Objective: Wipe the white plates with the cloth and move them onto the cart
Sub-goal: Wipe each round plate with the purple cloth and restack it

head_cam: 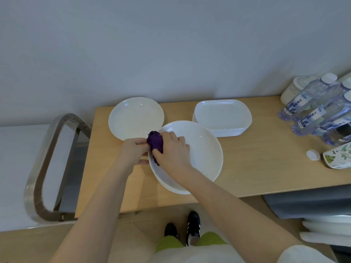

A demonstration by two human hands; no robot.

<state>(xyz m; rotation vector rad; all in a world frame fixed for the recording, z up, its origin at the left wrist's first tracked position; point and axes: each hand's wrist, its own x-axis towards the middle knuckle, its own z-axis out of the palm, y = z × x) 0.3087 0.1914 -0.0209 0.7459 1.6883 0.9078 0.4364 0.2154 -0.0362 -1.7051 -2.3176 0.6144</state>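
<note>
Now right hand (171, 149) presses purple cloth (155, 142) into plate (201, 154); left hand (131, 149) grips rim.

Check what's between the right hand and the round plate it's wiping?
The purple cloth: the right hand grips it against the round plate's left rim, as the head view shows.

Table clearance: right side crowded, front middle open.
Water bottles (315, 109) and stacked rectangular plates (222, 118) block the rear right; cart handle (47, 164) apparently abuts the left edge.
</note>
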